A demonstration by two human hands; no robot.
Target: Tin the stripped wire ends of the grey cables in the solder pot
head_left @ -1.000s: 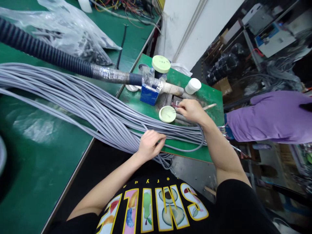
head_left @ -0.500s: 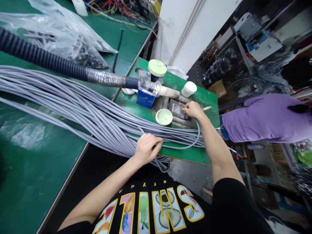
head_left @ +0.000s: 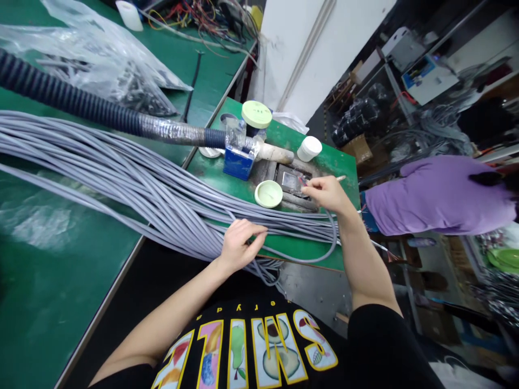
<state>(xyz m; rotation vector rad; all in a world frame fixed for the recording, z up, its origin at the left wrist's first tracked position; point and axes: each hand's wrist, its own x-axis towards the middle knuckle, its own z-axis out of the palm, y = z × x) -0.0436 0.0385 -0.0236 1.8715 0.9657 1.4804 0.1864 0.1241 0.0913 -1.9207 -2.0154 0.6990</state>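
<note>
1. While the right hand pinches thin wires between thumb and fingertips, the left hand lies at the near edge of the bundle, fingers curled and thumb near forefinger; whether it grips a cable, I cannot tell.
2. The wires are by the right side of the shiny patch on the dark block; whether they touch it is too small to tell.
3. The cable loops from below the right hand back toward the left.
4. The step in hand looks to be working the wire ends at the patch. The next move seems to call for a firm pinch, tips kept together and skin clear of the patch, which may be hot.
5. Just left of the block sits an open green dish; on its far side is the nozzle, near a blue box. A white tub stands farther back on the green surface.
6. Past the surface's right end is a person in purple.
</note>
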